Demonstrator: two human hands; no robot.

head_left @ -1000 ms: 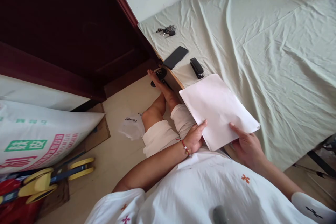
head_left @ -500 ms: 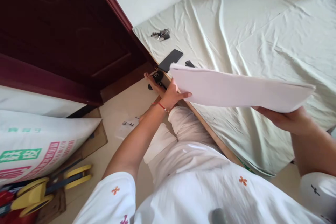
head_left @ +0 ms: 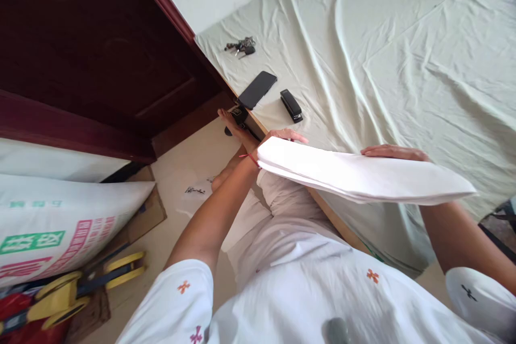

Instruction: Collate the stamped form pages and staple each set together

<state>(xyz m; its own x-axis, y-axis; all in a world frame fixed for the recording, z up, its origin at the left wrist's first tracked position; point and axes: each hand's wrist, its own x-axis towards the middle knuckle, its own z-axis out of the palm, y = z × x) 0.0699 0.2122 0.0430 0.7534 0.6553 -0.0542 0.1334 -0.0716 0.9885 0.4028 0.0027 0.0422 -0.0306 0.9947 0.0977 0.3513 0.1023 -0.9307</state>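
I hold a stack of white paper (head_left: pixel 363 176) above the edge of a bed, seen nearly edge-on and tilted. My left hand (head_left: pixel 282 135) grips its left end, fingers showing over the top edge. Over the far long edge curl the fingers of my right hand (head_left: pixel 393 152), while the sheets hide that palm. Beyond the paper, a black stapler (head_left: pixel 291 105) lies on the pale green bedsheet (head_left: pixel 403 54). A black phone (head_left: pixel 257 90) rests to the stapler's left, and a bunch of keys (head_left: pixel 241 47) lies farther back.
A dark red wooden door (head_left: pixel 92 48) stands at the left. A large printed white sack (head_left: pixel 60 220) leans on the floor, with yellow and blue objects (head_left: pixel 72 285) below it. My legs and a foot (head_left: pixel 237 123) are between the bed edge and the door.
The paper stack was lifted off the bed and turned edge-on, then lowered a little. The stapler, hidden half a second ago, shows again. My right hand moved from under the stack to its far edge.
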